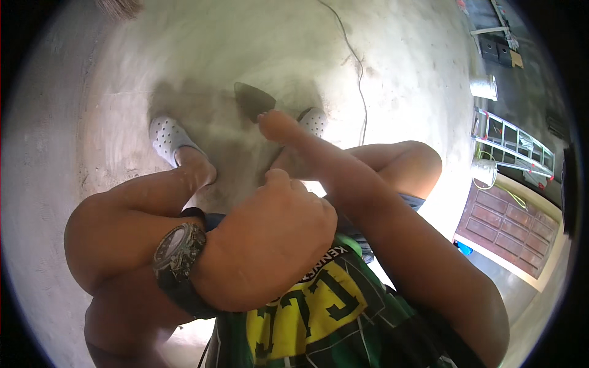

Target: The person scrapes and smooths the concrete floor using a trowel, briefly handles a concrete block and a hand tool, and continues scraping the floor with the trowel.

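My right hand [276, 127] grips a trowel, whose dark pointed blade [253, 100] extends up and left over the pale floor between my feet; whether it touches the floor I cannot tell. Closer to the camera, my left hand [270, 239] is curled above my lap, its fingertips and anything inside them hidden, with a black watch [179, 248] on the wrist. Pale clogs with holes [165, 138] are on my feet beside the trowel, and my bent bare legs frame both hands.
A cable [362, 86] runs along the concrete floor [184, 43]. At right are an aluminium ladder [515, 141], pale buckets [483, 87], dark boxes [497, 52] and a panelled brown door [503, 227]. Broom bristles [119, 7] show at the top left.
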